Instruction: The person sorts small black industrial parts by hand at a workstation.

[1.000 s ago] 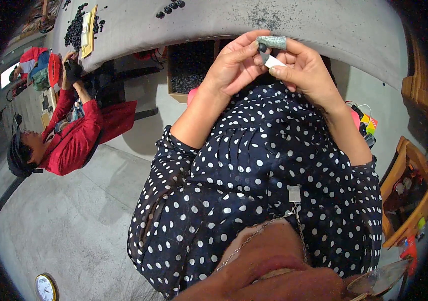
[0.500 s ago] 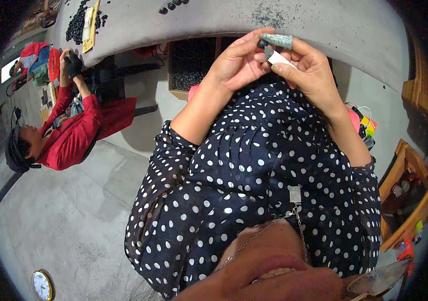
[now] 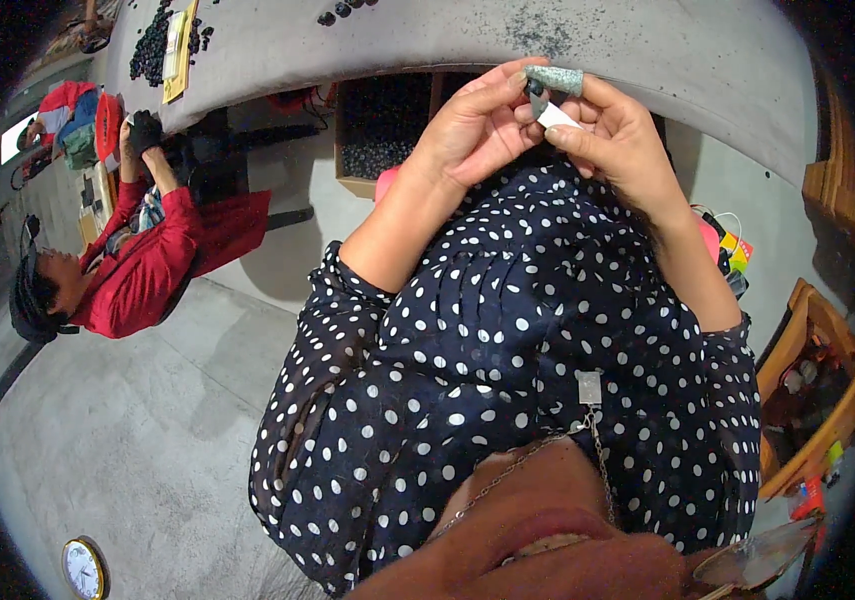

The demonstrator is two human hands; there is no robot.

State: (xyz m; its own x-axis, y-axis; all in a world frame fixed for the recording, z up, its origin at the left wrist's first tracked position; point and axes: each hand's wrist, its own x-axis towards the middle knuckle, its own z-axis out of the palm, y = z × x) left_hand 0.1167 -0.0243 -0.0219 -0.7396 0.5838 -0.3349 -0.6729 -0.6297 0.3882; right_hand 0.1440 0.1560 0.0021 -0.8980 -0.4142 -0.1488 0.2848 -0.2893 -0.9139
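Observation:
My two hands meet at the table's near edge, in front of my dark polka-dot blouse. My left hand pinches one end of a small grey-green speckled piece with its fingertips. My right hand grips a small white piece just under it and touches the speckled piece from the other side. Something small and dark sits between the fingertips; I cannot tell what it is.
A grey table curves across the top, with piles of small dark pieces and a yellow strip. Under it stands a box of dark pieces. A seated person in red works at the left. Wooden crates stand at the right, and a clock lies on the floor.
Both hands have shifted slightly up and to the right, still holding the small pieces. The person in red has barely moved.

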